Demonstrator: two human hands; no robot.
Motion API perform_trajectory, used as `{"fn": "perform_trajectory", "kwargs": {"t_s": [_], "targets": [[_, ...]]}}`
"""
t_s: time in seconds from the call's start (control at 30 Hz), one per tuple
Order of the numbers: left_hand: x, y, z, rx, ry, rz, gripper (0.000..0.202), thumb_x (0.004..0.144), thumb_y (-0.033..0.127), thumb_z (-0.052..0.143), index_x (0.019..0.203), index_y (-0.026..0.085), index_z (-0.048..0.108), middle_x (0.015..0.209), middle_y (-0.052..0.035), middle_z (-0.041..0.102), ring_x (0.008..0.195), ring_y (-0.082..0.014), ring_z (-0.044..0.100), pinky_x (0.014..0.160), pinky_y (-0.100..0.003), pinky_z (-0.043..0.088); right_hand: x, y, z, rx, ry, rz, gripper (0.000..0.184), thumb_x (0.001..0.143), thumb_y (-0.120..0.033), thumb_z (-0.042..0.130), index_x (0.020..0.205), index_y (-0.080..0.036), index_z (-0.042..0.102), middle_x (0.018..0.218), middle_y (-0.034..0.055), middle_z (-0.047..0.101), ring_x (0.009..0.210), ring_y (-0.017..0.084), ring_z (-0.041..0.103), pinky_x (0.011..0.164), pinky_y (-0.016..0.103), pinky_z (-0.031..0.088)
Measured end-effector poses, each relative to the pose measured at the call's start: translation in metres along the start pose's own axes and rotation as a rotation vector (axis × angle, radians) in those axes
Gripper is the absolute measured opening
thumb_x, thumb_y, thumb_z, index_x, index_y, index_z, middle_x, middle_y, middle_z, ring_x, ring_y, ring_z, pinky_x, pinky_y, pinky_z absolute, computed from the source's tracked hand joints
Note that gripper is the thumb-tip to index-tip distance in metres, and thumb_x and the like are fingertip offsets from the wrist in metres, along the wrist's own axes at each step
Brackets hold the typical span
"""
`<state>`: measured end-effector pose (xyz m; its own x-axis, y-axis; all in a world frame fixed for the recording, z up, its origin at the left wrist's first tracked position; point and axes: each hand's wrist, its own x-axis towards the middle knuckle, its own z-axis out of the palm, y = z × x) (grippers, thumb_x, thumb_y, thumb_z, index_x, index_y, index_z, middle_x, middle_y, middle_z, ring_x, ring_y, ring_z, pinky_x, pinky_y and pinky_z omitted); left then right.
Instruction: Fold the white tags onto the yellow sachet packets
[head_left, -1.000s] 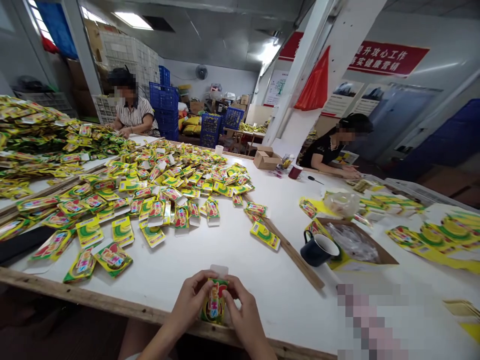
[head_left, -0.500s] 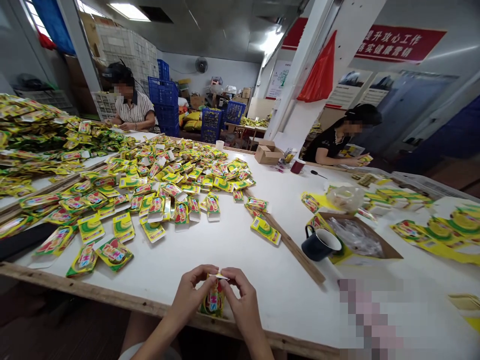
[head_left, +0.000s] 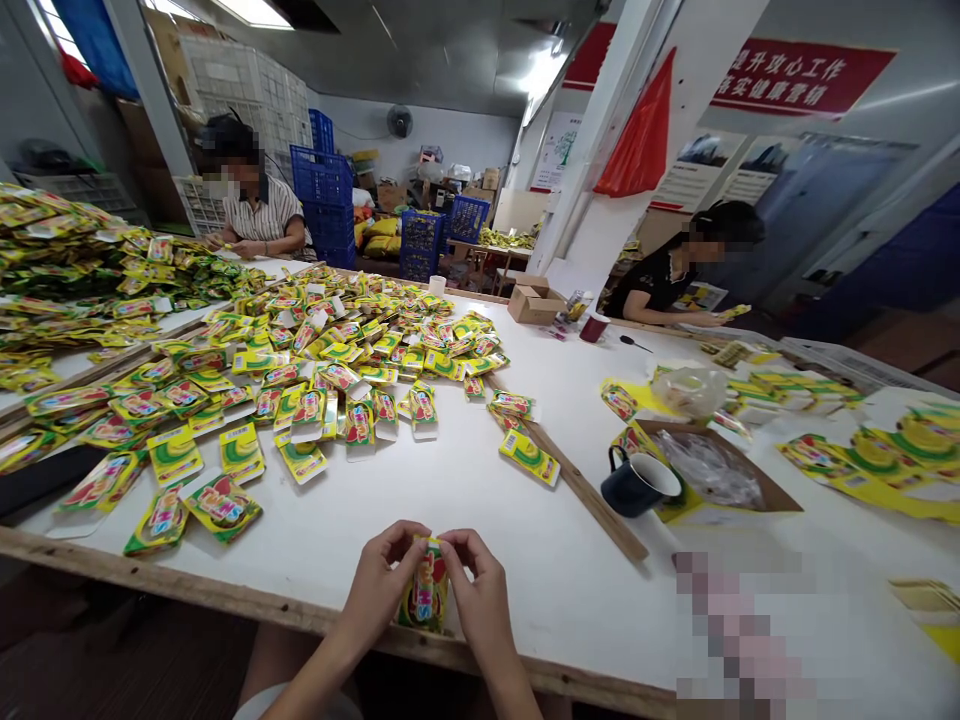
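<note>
A small yellow and green printed carton (head_left: 424,596) stands upright at the table's near edge, its front with colourful lettering facing me. My left hand (head_left: 388,572) pinches its top left corner between thumb and fingers. On the opposite top corner, my right hand (head_left: 475,580) grips with thumb and forefinger. The carton's top looks closed between my fingertips. Beyond my hands, a big heap of similar cartons (head_left: 360,340) spreads over the white table (head_left: 480,470), some with white end flaps showing.
A wooden strip (head_left: 585,490) runs across the table at right, beside a dark mug (head_left: 639,482) and an open box with clear plastic bags (head_left: 709,470). Flat printed sheets (head_left: 874,460) lie farther right. Two people sit across the table, at left and right, handling cartons.
The white flap that stuck up at the carton's top is now folded down, and more of its printed front shows. Both hands stay at the top corners.
</note>
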<state>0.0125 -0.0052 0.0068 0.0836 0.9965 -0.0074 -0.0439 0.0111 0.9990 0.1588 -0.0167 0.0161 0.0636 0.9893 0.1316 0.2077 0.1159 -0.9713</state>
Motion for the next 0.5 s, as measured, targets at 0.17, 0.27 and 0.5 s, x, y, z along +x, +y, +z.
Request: {"fn": "perform_trajectory", "kwargs": {"t_s": [0.17, 0.27, 0.5], "targets": [[-0.006, -0.004, -0.005, 0.077, -0.053, 0.031, 0.024, 0.083, 0.039, 0.062, 0.093, 0.018, 0.07, 0.081, -0.0056, 0.072, 0.079, -0.0216, 0.066, 0.076, -0.03, 0.053, -0.005, 0.006, 0.008, 0.095, -0.057, 0.021, 0.02, 0.083, -0.038, 0.062, 0.088, -0.019, 0.066, 0.083, 0.0058, 0.072, 0.079, 0.023, 0.068, 0.072, 0.031, 0.054], [-0.011, -0.003, -0.009, 0.11, -0.078, 0.057, 0.025, 0.085, 0.039, 0.06, 0.099, 0.02, 0.068, 0.092, -0.0065, 0.072, 0.085, -0.0219, 0.066, 0.079, -0.031, 0.052, -0.009, 0.0, -0.006, 0.062, -0.03, 0.011, 0.021, 0.084, -0.04, 0.06, 0.087, -0.02, 0.068, 0.084, 0.0062, 0.072, 0.081, 0.023, 0.067, 0.073, 0.03, 0.054], [-0.015, -0.004, -0.019, 0.148, -0.035, -0.032, 0.027, 0.086, 0.044, 0.056, 0.095, 0.02, 0.065, 0.083, -0.0054, 0.068, 0.083, -0.0222, 0.065, 0.074, -0.029, 0.051, -0.056, -0.014, -0.18, -0.339, 0.021, 0.303, 0.027, 0.067, -0.051, 0.07, 0.069, -0.025, 0.07, 0.071, 0.0043, 0.07, 0.072, 0.025, 0.066, 0.064, 0.028, 0.055]]}}
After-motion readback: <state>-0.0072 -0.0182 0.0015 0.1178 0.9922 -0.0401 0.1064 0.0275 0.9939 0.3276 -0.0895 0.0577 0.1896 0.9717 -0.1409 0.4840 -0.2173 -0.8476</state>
